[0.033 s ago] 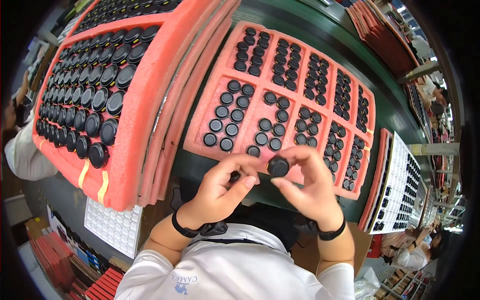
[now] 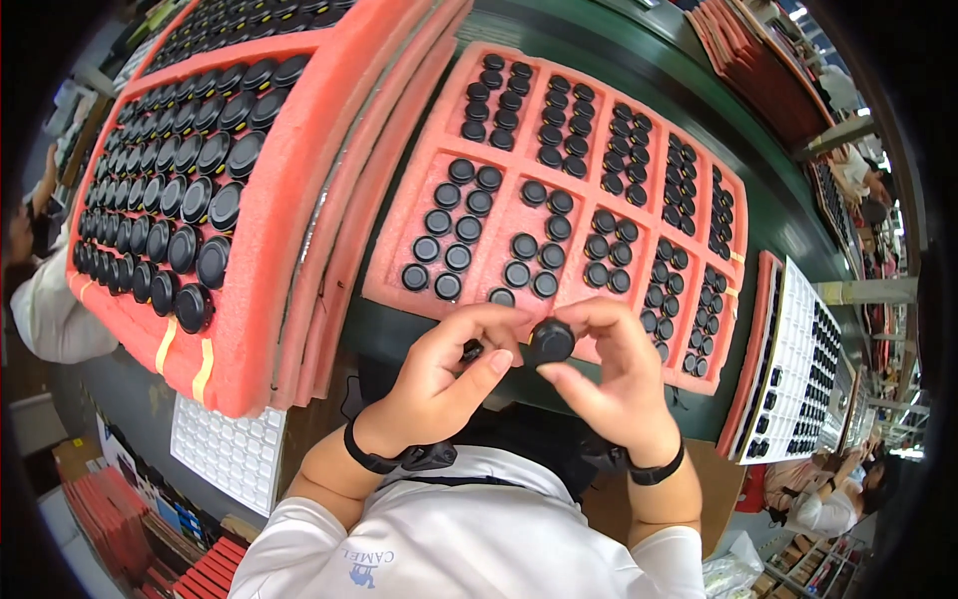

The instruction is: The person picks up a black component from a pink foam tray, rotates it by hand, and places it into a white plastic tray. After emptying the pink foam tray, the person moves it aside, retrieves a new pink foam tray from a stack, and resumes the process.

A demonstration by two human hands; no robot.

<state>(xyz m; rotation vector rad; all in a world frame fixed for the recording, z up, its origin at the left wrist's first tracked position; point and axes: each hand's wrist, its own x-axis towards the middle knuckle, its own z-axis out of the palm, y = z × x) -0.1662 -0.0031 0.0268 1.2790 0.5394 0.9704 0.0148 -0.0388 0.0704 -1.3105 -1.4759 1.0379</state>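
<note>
Between the thumb and fingers of my right hand (image 2: 611,364) is a black round cap-like part (image 2: 552,341), its flat face turned up toward me. My left hand (image 2: 457,371) is curled just to its left, thumb and fingertips bent around another small black part (image 2: 471,350), mostly hidden by the fingers. Both hands are over the near edge of a pink foam tray (image 2: 399,297). Its compartments hold rows of similar black round parts (image 2: 467,230). One of these parts (image 2: 502,297) lies just beyond my left fingertips.
A tall stack of pink foam trays (image 2: 317,215) filled with black parts rises at the left. White moulded trays (image 2: 225,449) lie below it, and another white tray (image 2: 783,374) stands at the right. The green bench surface (image 2: 589,48) runs behind. Other people work at both sides.
The view has shifted slightly. My hands stay close together, and the black round part in my right hand has turned a little and moved slightly down.
</note>
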